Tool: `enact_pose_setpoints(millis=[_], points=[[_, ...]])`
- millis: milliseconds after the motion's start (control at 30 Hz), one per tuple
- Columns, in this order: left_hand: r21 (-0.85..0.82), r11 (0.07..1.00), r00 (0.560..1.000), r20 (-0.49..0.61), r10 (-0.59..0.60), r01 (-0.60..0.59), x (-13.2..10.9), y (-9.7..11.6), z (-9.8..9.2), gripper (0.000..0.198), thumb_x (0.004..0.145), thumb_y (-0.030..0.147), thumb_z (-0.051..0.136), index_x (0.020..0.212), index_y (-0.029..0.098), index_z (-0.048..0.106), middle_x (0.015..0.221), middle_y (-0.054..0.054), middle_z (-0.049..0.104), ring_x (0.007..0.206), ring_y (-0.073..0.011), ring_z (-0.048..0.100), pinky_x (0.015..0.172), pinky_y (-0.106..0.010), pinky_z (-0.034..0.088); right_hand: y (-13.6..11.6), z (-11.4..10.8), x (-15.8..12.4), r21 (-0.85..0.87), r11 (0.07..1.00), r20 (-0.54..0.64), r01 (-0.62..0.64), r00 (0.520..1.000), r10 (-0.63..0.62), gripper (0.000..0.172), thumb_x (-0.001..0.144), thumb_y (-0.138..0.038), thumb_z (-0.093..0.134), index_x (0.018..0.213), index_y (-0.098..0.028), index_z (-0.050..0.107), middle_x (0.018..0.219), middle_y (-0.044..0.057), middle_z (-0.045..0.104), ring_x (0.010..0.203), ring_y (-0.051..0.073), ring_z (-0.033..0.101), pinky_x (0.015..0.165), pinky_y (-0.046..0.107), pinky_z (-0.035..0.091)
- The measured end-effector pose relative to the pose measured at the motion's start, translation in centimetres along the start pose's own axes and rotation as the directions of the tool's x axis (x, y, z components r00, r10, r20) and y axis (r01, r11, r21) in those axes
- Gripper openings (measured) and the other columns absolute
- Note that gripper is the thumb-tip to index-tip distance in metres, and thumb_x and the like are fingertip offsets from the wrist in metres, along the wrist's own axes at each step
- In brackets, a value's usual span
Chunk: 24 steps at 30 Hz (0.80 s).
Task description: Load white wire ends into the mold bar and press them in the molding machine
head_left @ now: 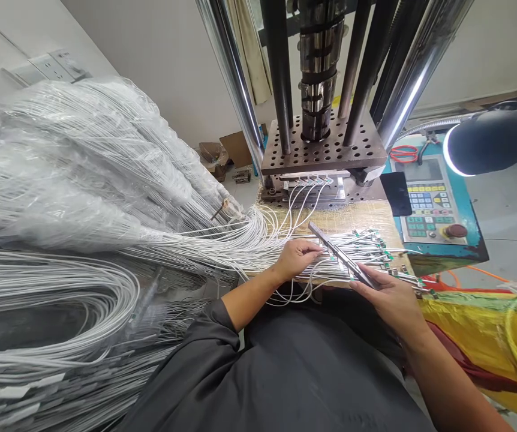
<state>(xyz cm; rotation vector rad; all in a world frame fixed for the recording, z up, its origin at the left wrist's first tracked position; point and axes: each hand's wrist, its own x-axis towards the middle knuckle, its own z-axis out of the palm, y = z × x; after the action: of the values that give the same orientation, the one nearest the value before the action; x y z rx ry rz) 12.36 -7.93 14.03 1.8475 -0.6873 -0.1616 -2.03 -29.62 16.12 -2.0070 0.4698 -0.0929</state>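
Observation:
My left hand (295, 257) lies on a spread of thin white cables (240, 243), its fingers curled and pinched on them at the bench's near edge. My right hand (387, 294) grips the near end of a long dark metal bar (340, 256) that lies slantwise across the cables. Cable ends with small green connectors (378, 243) fan out beside the bar. Further back, several cables run into the mould (312, 183) of a vertical press.
Big bundles of white cable in clear plastic (69, 174) fill the left side. The press columns (236, 78) rise behind the bench. A control panel (427, 204) with a red button and a lamp (487, 141) stand at the right. A yellow bag (478, 330) sits lower right.

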Motion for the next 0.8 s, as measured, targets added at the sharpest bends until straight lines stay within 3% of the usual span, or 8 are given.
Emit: enact_pose_setpoints(millis=[400, 533, 667, 800], points=[[-0.102, 0.992, 0.995, -0.062, -0.080, 0.074, -0.2, 0.5, 0.5, 0.013, 0.083, 0.025, 0.078, 0.092, 0.017, 0.082, 0.092, -0.008, 0.080, 0.087, -0.0188, 0.075, 0.083, -0.031, 0.059, -0.3, 0.0, -0.8, -0.108, 0.994, -0.016, 0.016, 1.000, -0.018, 0.061, 0.070, -0.053, 0.075, 0.122, -0.022, 0.076, 0.116, 0.006, 0.077, 0.114, 0.033, 0.071, 0.105, 0.044, 0.054], [-0.132, 0.987, 0.992, -0.078, -0.100, 0.089, 0.8, 0.8, 1.4, 0.013, 0.082, 0.025, 0.077, 0.092, 0.017, 0.082, 0.093, -0.009, 0.080, 0.087, -0.0196, 0.075, 0.083, -0.033, 0.059, -0.6, -0.6, -0.9, -0.137, 0.991, -0.047, 0.011, 0.999, -0.018, 0.061, 0.072, -0.054, 0.075, 0.125, -0.022, 0.075, 0.116, 0.006, 0.077, 0.114, 0.033, 0.070, 0.105, 0.043, 0.054], [-0.046, 0.995, 0.995, 0.040, -0.087, 0.088, 3.4, 1.6, 1.6, 0.015, 0.083, 0.022, 0.075, 0.095, 0.016, 0.082, 0.095, -0.008, 0.080, 0.087, -0.0197, 0.074, 0.084, -0.033, 0.058, -1.3, -1.2, -0.1, -0.194, 0.981, -0.100, -0.001, 0.995, -0.019, 0.060, 0.075, -0.055, 0.074, 0.124, -0.021, 0.075, 0.112, 0.007, 0.078, 0.108, 0.032, 0.072, 0.097, 0.041, 0.057], [0.108, 0.993, 0.991, 0.115, -0.063, 0.050, 4.5, 2.8, 0.1, 0.026, 0.082, 0.025, 0.076, 0.106, 0.017, 0.080, 0.108, -0.009, 0.078, 0.089, -0.0192, 0.071, 0.088, -0.034, 0.056, -2.0, -1.3, 1.2, -0.273, 0.962, -0.117, -0.020, 0.993, -0.013, 0.059, 0.076, -0.056, 0.071, 0.123, -0.020, 0.076, 0.109, 0.009, 0.079, 0.106, 0.032, 0.072, 0.092, 0.039, 0.058]])
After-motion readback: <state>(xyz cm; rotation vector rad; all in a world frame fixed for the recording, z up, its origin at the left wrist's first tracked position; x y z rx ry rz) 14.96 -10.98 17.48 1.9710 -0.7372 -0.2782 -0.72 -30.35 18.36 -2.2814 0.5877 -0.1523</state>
